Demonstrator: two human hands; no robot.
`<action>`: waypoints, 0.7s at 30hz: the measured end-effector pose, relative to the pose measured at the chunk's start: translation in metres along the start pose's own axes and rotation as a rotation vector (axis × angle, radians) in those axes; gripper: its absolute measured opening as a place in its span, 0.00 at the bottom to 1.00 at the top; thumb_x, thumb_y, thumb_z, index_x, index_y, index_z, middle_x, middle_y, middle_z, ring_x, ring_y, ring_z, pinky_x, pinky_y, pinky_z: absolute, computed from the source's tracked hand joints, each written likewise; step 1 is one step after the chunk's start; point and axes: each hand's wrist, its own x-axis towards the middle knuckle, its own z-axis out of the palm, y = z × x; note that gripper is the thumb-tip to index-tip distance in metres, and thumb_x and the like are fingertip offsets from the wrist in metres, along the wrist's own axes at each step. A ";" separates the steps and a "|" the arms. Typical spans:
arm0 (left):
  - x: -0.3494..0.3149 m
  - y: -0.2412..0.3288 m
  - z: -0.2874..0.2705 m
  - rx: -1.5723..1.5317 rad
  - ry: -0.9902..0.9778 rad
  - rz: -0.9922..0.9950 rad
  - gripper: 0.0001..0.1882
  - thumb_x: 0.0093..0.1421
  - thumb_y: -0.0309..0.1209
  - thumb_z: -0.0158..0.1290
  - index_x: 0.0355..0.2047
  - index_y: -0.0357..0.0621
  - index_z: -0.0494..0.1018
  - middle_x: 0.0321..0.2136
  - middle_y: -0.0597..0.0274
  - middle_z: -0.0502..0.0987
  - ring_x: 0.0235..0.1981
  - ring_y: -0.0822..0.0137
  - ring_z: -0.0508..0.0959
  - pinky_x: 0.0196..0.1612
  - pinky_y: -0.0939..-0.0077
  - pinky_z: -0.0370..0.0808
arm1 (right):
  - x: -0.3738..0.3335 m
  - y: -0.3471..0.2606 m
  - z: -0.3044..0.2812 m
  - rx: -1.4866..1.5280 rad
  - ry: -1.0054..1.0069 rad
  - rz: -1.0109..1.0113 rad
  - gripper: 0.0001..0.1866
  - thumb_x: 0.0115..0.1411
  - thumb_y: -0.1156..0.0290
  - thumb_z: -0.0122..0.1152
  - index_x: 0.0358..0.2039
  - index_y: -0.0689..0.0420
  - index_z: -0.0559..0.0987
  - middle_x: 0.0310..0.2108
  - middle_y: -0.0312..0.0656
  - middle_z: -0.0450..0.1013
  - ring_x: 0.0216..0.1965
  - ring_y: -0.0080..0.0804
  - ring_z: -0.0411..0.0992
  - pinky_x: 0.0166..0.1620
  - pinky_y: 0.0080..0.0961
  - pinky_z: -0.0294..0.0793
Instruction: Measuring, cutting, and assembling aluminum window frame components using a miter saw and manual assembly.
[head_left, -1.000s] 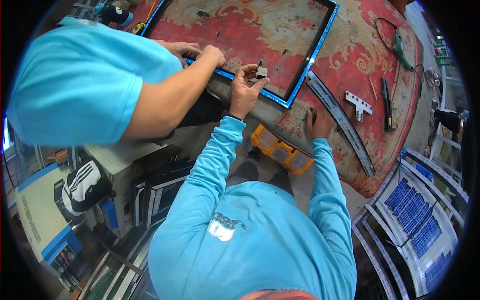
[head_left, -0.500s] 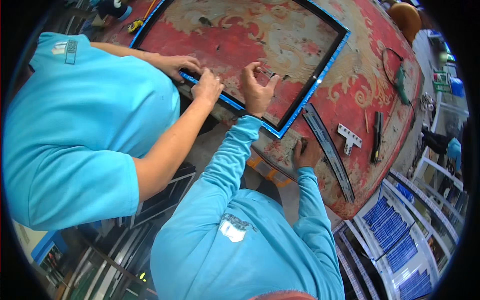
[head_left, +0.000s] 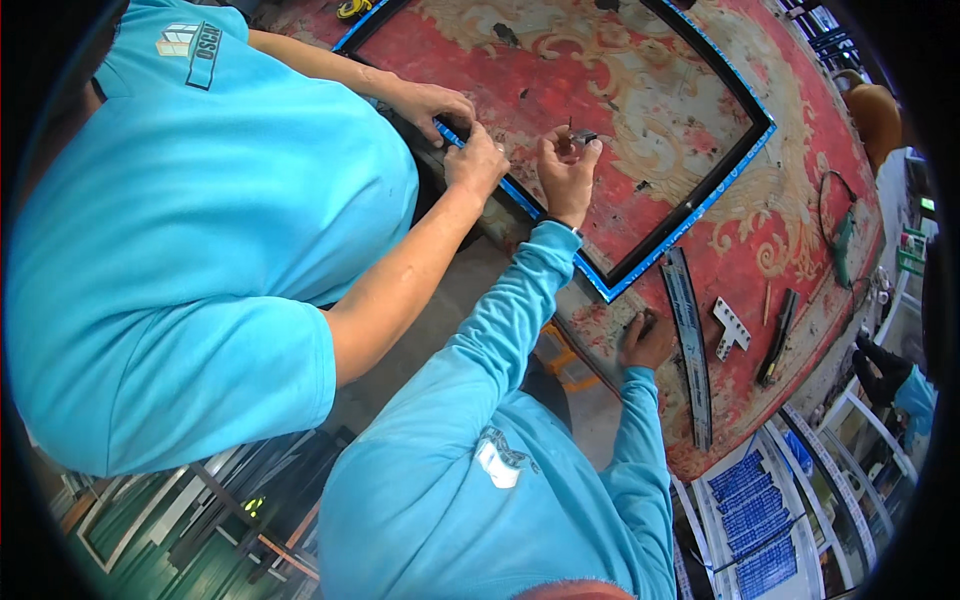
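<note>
My left hand [head_left: 565, 182] is over the near side of a black frame edged with blue film [head_left: 692, 208]. Its thumb and fingers pinch a small dark piece [head_left: 583, 136], too small to name. By the table's near edge, right of the frame's corner, rests my right hand [head_left: 648, 342]. Its fingers are curled, and something dark shows at them that I cannot make out. To the left, a co-worker's two hands [head_left: 478, 163] press on the frame's near bar, close to each other.
Right of my right hand lie a long dark strip [head_left: 687, 345], a white T-shaped plate with holes [head_left: 731, 328], a thin stick [head_left: 767, 303] and a black-handled cutter [head_left: 778, 340]. A green corded tool [head_left: 843, 248] sits farther right on the red patterned table cover [head_left: 690, 115].
The view has shifted, so the table appears farther right and lower. My left fingers have closed more around the small piece. The co-worker's hands stay on the frame's bar.
</note>
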 end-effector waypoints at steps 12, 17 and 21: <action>-0.042 0.063 -0.032 0.333 -0.128 0.230 0.29 0.51 0.37 0.78 0.45 0.42 0.73 0.38 0.65 0.74 0.36 0.71 0.72 0.37 0.74 0.72 | 0.119 -0.152 -0.029 1.257 -0.184 0.214 0.18 0.76 0.62 0.56 0.58 0.61 0.78 0.46 0.41 0.79 0.47 0.25 0.76 0.48 0.22 0.75; -0.052 0.076 -0.058 0.186 -0.180 0.137 0.27 0.53 0.36 0.77 0.45 0.37 0.73 0.41 0.59 0.76 0.43 0.64 0.77 0.46 0.65 0.76 | 0.163 -0.217 0.000 1.867 -0.867 0.299 0.26 0.76 0.56 0.50 0.66 0.61 0.72 0.56 0.47 0.77 0.56 0.38 0.77 0.56 0.34 0.78; -0.037 0.071 -0.078 0.636 -0.153 0.474 0.33 0.54 0.40 0.77 0.53 0.38 0.74 0.43 0.61 0.76 0.41 0.67 0.77 0.45 0.69 0.75 | 0.172 -0.221 0.028 1.814 -0.888 0.314 0.28 0.76 0.55 0.51 0.67 0.61 0.71 0.53 0.45 0.77 0.51 0.35 0.77 0.57 0.33 0.78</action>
